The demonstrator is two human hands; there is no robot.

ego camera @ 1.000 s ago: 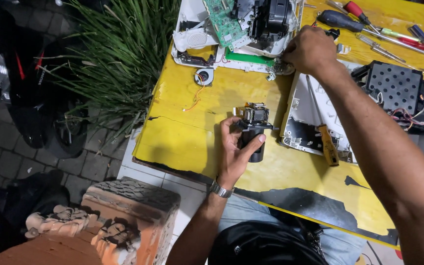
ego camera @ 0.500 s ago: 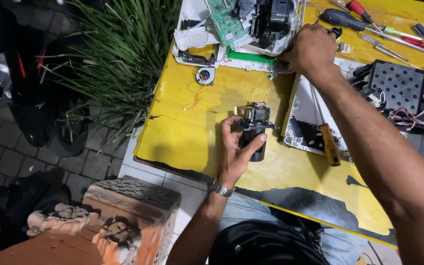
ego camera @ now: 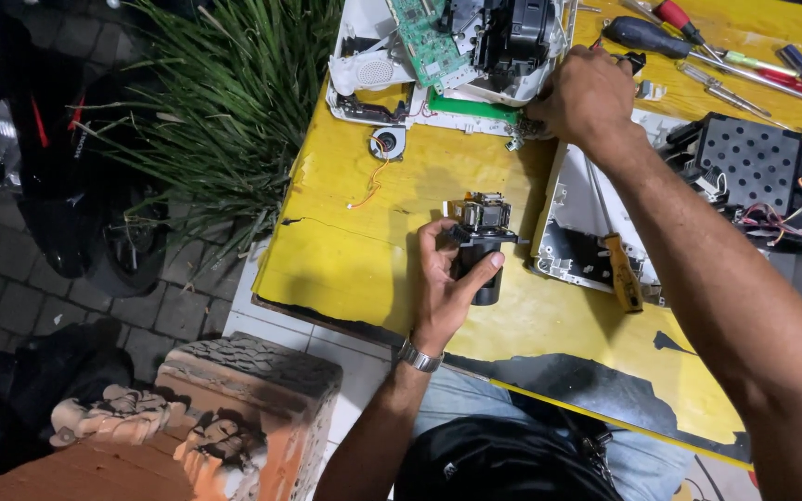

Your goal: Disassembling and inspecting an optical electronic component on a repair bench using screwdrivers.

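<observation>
The left hand (ego camera: 445, 289) is gripping a black cylindrical lens unit topped with a small metal block (ego camera: 481, 243), holding it upright near the middle of the worn yellow tabletop (ego camera: 345, 250). The right hand (ego camera: 587, 93) is reaching forward, fingers curled against the opened white plastic device shell with its green circuit board (ego camera: 438, 46); what they are pinching I cannot tell. Disassembly is looking well advanced: one lens unit out, one white housing half (ego camera: 573, 223) lying emptied, one black vented module (ego camera: 754, 167) set aside, one small round fan (ego camera: 388, 143) loose. At least four screwdrivers (ego camera: 689, 37) are lying ready.

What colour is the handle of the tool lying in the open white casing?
Yellow-orange, seen in the head view: the handle lies in the white casing, right of the left hand.
</observation>
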